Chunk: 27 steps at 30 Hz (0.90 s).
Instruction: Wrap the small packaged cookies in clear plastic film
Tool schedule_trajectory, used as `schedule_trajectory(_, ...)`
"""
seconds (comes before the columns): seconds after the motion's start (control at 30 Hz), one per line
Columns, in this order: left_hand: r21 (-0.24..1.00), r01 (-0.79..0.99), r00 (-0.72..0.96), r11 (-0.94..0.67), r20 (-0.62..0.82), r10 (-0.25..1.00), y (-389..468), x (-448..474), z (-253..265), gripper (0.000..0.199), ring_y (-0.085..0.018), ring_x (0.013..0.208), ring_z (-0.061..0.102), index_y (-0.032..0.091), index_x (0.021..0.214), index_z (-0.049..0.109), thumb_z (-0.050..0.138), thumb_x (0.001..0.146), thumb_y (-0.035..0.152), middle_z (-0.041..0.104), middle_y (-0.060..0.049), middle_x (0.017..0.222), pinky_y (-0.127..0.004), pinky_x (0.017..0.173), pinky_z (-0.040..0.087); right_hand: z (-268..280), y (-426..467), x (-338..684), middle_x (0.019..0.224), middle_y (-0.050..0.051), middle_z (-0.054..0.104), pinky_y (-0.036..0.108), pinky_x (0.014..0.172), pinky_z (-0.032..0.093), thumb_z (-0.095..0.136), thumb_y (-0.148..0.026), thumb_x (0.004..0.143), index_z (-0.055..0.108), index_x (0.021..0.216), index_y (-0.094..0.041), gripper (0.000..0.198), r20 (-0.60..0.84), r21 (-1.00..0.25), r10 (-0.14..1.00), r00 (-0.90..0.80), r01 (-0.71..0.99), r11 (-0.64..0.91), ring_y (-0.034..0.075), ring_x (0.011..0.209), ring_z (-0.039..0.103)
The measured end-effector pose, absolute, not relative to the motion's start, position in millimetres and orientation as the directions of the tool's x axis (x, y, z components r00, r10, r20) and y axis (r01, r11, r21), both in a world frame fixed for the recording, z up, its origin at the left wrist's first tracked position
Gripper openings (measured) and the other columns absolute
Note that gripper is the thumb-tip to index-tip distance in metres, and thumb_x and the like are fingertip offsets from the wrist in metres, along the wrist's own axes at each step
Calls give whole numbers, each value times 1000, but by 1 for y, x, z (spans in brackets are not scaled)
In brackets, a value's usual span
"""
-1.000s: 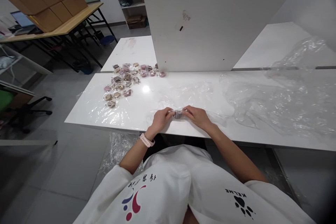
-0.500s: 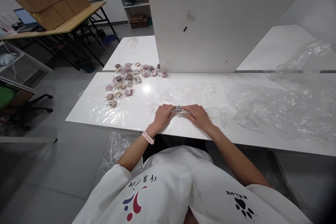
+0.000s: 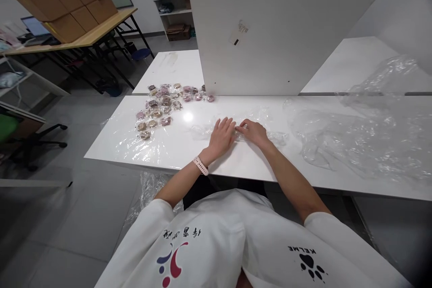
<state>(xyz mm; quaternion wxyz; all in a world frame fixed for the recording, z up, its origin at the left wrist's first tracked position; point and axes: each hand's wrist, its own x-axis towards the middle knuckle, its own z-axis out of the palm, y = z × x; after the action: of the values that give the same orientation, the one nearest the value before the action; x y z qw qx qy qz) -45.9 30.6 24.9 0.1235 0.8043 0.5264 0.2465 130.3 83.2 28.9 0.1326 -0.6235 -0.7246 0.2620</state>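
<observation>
On the white table, my left hand [image 3: 221, 138] lies with its fingers stretched out over the clear plastic film [image 3: 202, 132]. Close against its fingertips is my right hand [image 3: 254, 132], thumb and fingers pinched together. Whatever sits in that pinch is too small and covered to make out. The small film-wrapped piece seen earlier between the hands is hidden now. Left of the hands, several small wrapped pieces [image 3: 165, 100], pink, brown and tan, are grouped in clear wrapping.
A large crumpled sheet of clear plastic [image 3: 354, 139] covers the table's right side. Beyond my hands rises a white upright panel [image 3: 263, 54]. More clear plastic [image 3: 151, 189] hangs below the table's front edge. Cardboard boxes [image 3: 70, 6] are stacked on a wooden table at the far left.
Both hands have shifted away from my body. My left fingers have straightened from their grip on the wrapped piece, which is now out of sight. My right fingers have drawn into a pinch.
</observation>
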Motion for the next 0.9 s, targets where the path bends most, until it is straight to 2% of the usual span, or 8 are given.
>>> schedule_trajectory(0.1,490,768,378,-412,173,909,22,-42,14,62,-33,150,27,17,150,37,58,93,31,35,-16,160,-52,123,14,28,63,132,99,10,70,37,79,42,45,-48,97,66,113,-22,37,86,-530,978,-190,822,206,27,94,60)
schedule_trajectory(0.23,530,768,331,-361,155,931,15,-46,9,51,-28,143,40,20,148,41,45,97,23,45,-13,154,-48,120,23,24,4,147,103,15,68,44,93,40,39,-38,101,69,107,-18,37,380,-440,910,-164,833,334,30,103,55)
schedule_trajectory(0.33,538,750,351,-384,168,921,3,-45,10,45,-28,137,47,20,143,49,46,98,24,52,-14,148,-48,116,28,11,-35,166,99,14,69,44,88,42,41,-39,101,71,100,-18,37,332,-395,930,-159,872,290,30,98,55)
schedule_trajectory(0.47,473,783,344,-405,212,915,-14,-39,9,40,-26,134,51,22,139,51,46,99,23,55,-11,146,-47,115,32,-4,-43,181,120,18,63,51,90,43,45,-42,99,65,120,-16,39,365,-409,927,-85,880,241,35,111,52)
schedule_trajectory(0.6,410,811,352,-418,229,907,-13,-36,4,38,-23,134,52,23,137,51,48,99,23,56,-9,145,-45,115,35,1,-20,161,121,14,63,49,97,46,43,-38,100,59,130,-21,37,477,-577,861,-177,676,459,30,114,55)
schedule_trajectory(0.7,409,808,356,-425,235,904,-13,-37,4,33,-24,131,54,20,130,56,51,97,18,62,-10,136,-47,115,37,7,-6,134,122,9,65,46,101,44,44,-30,101,61,128,-26,33,493,-581,789,-366,537,612,26,115,55)
schedule_trajectory(0.8,491,788,253,-371,291,923,-32,-39,11,32,-27,136,49,21,123,61,53,93,13,63,-11,133,-52,117,34,5,2,120,125,8,64,47,99,44,47,-27,99,63,127,-26,32,461,-584,763,-452,494,645,26,116,55)
schedule_trajectory(0.9,759,627,-55,-178,271,961,-68,-46,21,28,-29,134,49,23,117,65,59,90,17,62,-11,133,-53,115,38,-1,4,121,126,8,64,47,99,43,50,-28,99,63,127,-26,31,418,-622,770,-483,466,630,26,117,54)
